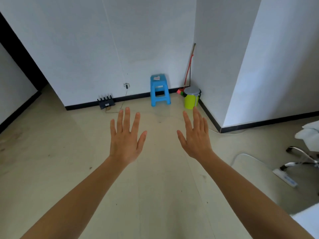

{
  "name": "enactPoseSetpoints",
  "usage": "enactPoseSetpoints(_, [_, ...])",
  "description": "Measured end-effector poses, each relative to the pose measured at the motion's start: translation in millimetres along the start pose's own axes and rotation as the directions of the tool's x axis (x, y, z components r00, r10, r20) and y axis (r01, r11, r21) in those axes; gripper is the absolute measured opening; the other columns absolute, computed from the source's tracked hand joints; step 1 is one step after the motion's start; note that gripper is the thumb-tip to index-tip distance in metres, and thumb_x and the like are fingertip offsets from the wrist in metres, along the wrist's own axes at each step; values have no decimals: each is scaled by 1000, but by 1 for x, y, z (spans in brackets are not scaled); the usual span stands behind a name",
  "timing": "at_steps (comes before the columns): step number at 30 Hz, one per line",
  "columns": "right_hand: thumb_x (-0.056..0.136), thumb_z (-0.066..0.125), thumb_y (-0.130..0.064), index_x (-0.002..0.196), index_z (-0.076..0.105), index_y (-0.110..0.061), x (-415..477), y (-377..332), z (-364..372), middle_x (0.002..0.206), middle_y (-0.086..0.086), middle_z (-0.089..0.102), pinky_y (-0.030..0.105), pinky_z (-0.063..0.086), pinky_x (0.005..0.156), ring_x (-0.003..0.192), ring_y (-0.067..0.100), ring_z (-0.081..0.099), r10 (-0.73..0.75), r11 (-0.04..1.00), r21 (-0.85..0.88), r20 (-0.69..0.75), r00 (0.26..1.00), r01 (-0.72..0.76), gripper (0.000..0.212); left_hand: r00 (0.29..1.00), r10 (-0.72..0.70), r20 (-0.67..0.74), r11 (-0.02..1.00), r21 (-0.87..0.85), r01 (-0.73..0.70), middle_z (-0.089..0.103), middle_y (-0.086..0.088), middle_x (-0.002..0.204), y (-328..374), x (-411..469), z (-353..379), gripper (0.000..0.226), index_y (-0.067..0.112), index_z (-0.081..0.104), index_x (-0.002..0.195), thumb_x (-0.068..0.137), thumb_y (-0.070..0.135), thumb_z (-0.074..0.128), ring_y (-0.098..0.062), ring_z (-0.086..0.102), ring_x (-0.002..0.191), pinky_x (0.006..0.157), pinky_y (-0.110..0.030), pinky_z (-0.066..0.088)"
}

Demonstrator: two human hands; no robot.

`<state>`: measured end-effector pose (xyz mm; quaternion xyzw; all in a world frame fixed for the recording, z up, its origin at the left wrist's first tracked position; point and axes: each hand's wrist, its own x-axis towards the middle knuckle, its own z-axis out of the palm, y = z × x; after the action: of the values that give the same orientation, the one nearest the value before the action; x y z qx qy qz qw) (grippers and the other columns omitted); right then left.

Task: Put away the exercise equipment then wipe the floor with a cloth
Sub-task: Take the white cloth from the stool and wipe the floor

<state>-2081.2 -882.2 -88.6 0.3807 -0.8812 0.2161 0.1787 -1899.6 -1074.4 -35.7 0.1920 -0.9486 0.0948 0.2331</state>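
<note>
Both arms reach forward over a pale tiled floor (69, 161). My left hand (126, 137) is held out flat with its fingers spread, back of the hand up, holding nothing. My right hand (195, 137) is the same, fingers straight and spread, empty. Neither hand touches anything. No exercise equipment shows in this view. A white cloth-like bundle (309, 135) lies on something at the right edge, partly cut off.
A blue plastic stool (159, 90) stands against the far wall. A green bin with a grey lid (191, 98) and a red-handled broom (189, 69) fill the corner. A black router (105, 101) sits by the skirting. A chair's chrome wheeled base (300, 161) stands at the right.
</note>
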Motion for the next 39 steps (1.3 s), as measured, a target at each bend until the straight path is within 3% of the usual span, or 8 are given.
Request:
enactPoseSetpoints(3, [101,45,-47,160,14,-14,87,0,40,166,21,1,55,19,122,153,38,12,3,1000,28,18,1000,-4,74,999,-50,-13,999,19,51,6,-20,163,-39,71,32,68,13,22,155,100,52,30,-39,6,150,117,-61,16])
enactPoseSetpoints(9, [102,43,-47,161,11,-16,246,0,147,167,20,-2,54,17,122,154,37,8,-149,989,-7,62,987,150,74,993,-114,-27,993,18,114,6,-20,163,-121,197,139,69,13,20,156,100,53,25,-38,5,150,117,-61,17])
enactPoseSetpoints(18, [99,46,-46,160,12,-19,517,13,271,167,18,-1,55,20,121,153,36,10,-98,994,-46,32,995,100,75,993,-65,-102,997,-38,62,9,-21,162,-242,458,274,65,14,21,156,102,51,28,-38,8,150,116,-60,18])
enactPoseSetpoints(22, [101,45,-46,161,10,-21,614,47,308,167,18,-2,50,10,124,154,35,6,-20,997,-78,22,1000,21,74,999,-40,-33,998,-54,39,3,-18,163,-270,570,333,66,16,15,157,101,53,23,-36,2,151,117,-60,16])
enactPoseSetpoints(28, [102,40,-49,160,14,-17,740,121,417,166,20,0,53,18,121,153,37,10,89,992,-93,60,994,-83,71,996,50,77,998,-36,-47,-1,-18,163,-301,709,469,69,16,13,157,101,54,24,-37,0,151,117,-61,15])
enactPoseSetpoints(34, [99,43,-46,160,12,-15,906,196,528,166,22,0,58,21,119,151,43,14,145,989,-63,157,977,-136,75,969,-22,245,1000,-3,24,-5,-17,164,-331,873,598,71,16,13,157,99,57,15,-36,0,151,116,-61,16])
enactPoseSetpoints(39, [99,50,-43,160,13,-16,1058,224,576,165,22,2,58,19,120,149,44,18,174,985,-36,207,963,-170,76,970,-27,242,1000,9,26,-7,-15,164,-364,1012,642,71,18,4,157,99,57,15,-34,-3,151,120,-58,10])
